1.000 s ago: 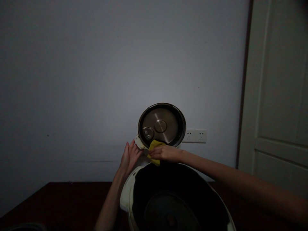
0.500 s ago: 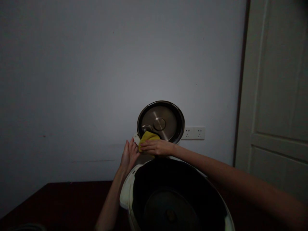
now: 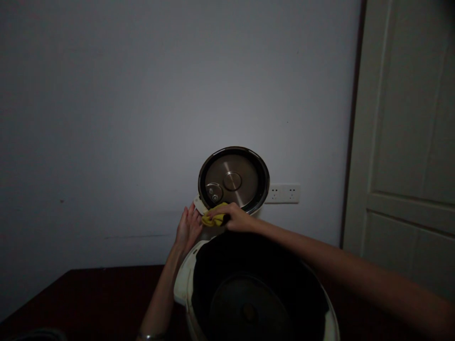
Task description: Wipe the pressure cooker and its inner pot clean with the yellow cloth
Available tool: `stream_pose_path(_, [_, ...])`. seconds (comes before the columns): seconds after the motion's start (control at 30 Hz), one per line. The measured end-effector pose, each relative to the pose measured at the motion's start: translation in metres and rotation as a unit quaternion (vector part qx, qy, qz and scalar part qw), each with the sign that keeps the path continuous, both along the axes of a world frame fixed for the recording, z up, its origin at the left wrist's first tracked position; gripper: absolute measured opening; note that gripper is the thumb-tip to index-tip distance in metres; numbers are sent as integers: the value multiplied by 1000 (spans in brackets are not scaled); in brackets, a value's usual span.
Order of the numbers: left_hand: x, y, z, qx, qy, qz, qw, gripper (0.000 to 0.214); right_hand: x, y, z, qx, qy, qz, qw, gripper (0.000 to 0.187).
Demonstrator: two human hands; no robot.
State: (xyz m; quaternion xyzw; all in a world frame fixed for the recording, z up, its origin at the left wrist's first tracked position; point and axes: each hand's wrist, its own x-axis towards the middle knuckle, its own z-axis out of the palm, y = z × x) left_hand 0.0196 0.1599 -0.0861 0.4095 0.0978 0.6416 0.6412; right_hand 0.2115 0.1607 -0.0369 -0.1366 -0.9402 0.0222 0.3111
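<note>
Bunched in the bent fingers of the right hand (image 3: 237, 219): a yellow cloth (image 3: 212, 219), held at the lower left edge of a raised lid (image 3: 250, 177). To judge by the folds, thin, soft and very light, without any stiffness; nothing to break, but prone to slipping or trailing a loose corner. Best gathered into a pad and taken near the middle, leaving a little spare ahead of the fingertips. In view above the far edge of the tabletop (image 3: 113, 291), over the back rim of a deep cooker (image 3: 209, 284).

Next outward, the lid: tilted up, metal side showing, probably rigid and smooth enough to be slippery; best steadied by the pale tab (image 3: 199, 205) at lower left. Close by that tab, the left hand (image 3: 189, 228), palm open, fingers extended and clenched on nothing visible; impossible to tell light contact from a narrow gap.

Below, the cooker, dark inside, base hidden, probably heavy and stiff; best lifted by the pale side ledge (image 3: 183, 284). Towards the left edge of the tabletop, part of a round object (image 3: 39, 335), too dim to identify. Beyond the far edge, a wall (image 3: 142, 118) with sockets (image 3: 284, 193) right of the lid; farther right, a door (image 3: 408, 142).
</note>
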Motion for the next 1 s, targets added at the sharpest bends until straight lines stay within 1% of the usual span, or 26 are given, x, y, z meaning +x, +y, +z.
stream_pose_path(0.03, [0,0,0,7,-4,-2,1000,46,-5,1,-1,-39,0,-2,999,58])
stream_pose_path(0.1, [-1,0,0,7,-6,-1,1000,46,-7,4,-3,-104,-37,-17,994,54])
stream_pose_path(0.17, [-2,0,0,-10,3,3,1000,45,-1,5,-6,-142,-81,-45,986,47])
stream_pose_path(0.23, [-3,-2,1,-21,10,6,1000,44,7,5,-8,-161,-105,-69,979,41])
stream_pose_path(0.4, [-4,-4,2,-18,11,5,1000,42,15,1,-5,-197,-119,-90,969,29])
stream_pose_path(0.5, [-5,-3,0,-9,10,0,1000,42,18,-1,-3,-211,-109,-112,965,26])
stream_pose_path(0.57, [-6,-3,-1,-7,13,3,1000,42,25,-2,-3,-220,-90,-125,963,25])
stream_pose_path(0.67, [-7,-2,-1,-5,22,6,1000,43,45,-5,-5,-232,-57,-157,958,26])
stream_pose_path(0.73, [-7,-1,-2,-1,23,4,1000,44,64,-9,-9,-235,-22,-182,954,28])
stream_pose_path(0.8, [-7,-1,-2,-1,20,3,1000,44,85,-15,-12,-254,5,-204,946,28])
stream_pose_path(0.87, [-6,-1,-1,-5,17,3,1000,43,104,-23,-14,-287,5,-233,929,21])
stream_pose_path(0.93, [-5,-2,-1,-9,14,6,1000,42,118,-32,-12,-311,-14,-268,912,15])
stream_pose_path(1.0, [-4,-3,1,-14,14,9,1000,42,125,-40,-5,-301,-18,-283,910,12])
